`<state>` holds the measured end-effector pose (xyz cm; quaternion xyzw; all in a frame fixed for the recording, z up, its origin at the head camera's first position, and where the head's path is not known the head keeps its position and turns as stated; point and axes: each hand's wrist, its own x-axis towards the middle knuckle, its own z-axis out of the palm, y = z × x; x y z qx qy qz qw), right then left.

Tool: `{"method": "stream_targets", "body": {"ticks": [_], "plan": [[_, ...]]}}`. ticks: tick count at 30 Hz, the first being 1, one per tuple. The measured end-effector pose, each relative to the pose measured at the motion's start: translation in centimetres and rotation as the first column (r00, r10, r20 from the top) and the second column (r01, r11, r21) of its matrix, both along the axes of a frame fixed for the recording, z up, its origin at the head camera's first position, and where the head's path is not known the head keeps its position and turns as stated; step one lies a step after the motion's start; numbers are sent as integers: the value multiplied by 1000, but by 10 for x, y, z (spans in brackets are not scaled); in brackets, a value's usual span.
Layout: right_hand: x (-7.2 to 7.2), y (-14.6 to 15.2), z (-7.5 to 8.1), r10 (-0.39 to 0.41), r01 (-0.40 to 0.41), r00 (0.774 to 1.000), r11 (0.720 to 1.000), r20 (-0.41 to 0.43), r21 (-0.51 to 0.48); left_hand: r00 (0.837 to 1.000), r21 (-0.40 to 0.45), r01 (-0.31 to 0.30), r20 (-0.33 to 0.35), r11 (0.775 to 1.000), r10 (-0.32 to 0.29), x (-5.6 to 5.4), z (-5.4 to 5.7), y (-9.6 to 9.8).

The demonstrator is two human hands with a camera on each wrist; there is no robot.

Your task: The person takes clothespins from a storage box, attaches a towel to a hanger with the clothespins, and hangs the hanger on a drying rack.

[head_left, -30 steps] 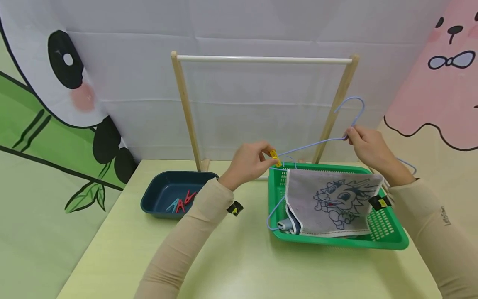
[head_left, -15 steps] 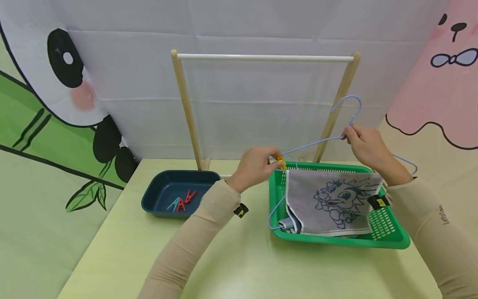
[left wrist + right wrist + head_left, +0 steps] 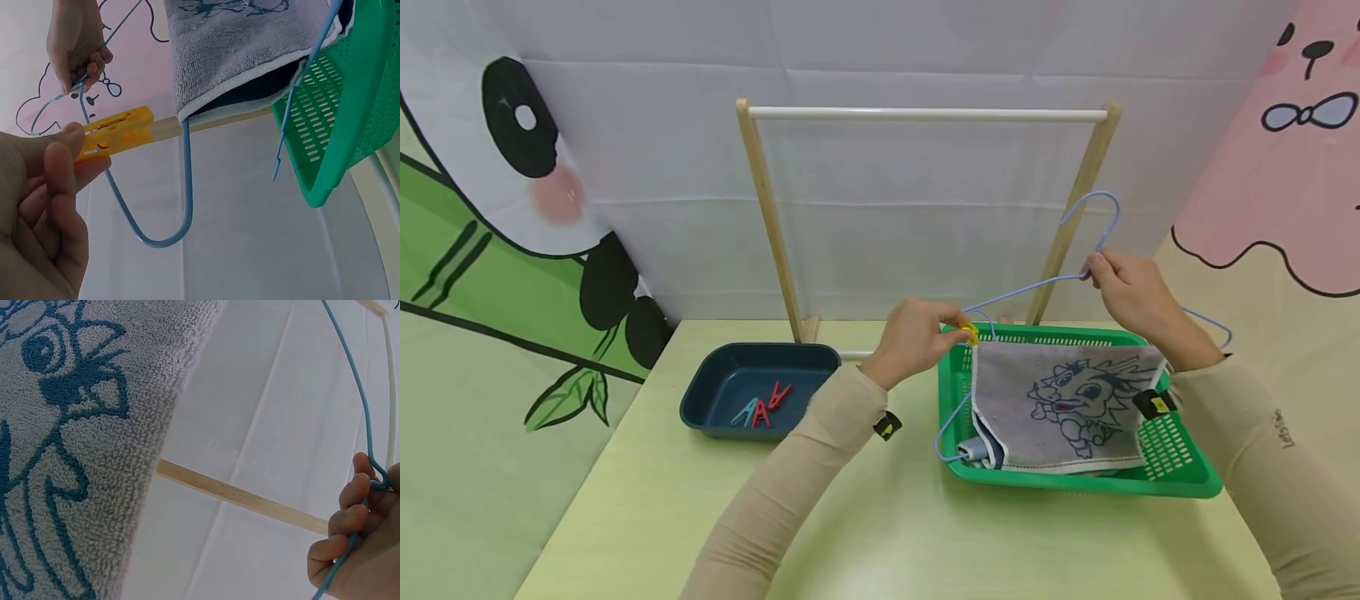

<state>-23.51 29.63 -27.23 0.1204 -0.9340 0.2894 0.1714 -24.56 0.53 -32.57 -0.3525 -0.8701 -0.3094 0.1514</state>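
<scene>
My left hand pinches a yellow clothespin between thumb and fingers. In the left wrist view the clothespin's tip points at the corner of a grey towel printed with a blue cartoon dragon. That towel is draped over the lower bar of a blue wire hanger, its folded edge on top. My right hand grips the hanger at the neck, just under its hook, and holds it up. The towel hangs over a green basket.
A dark blue tub on the left holds red clothespins and a light blue clothespin. Behind stands a wooden rack with a white rail. Another blue hanger sticks out of the basket, beside a rolled blue-grey cloth.
My left hand has moved a little right and down, bringing the yellow clothespin to the towel's upper left corner. My right hand and the hanger have shifted slightly left.
</scene>
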Motion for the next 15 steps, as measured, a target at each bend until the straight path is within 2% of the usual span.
{"method": "stream_targets", "body": {"ticks": [15], "plan": [[-4,0,-1,9,-9,1000,1000,10,-14,1000,-41,19,-10,999,-19,-4,0,11]]}}
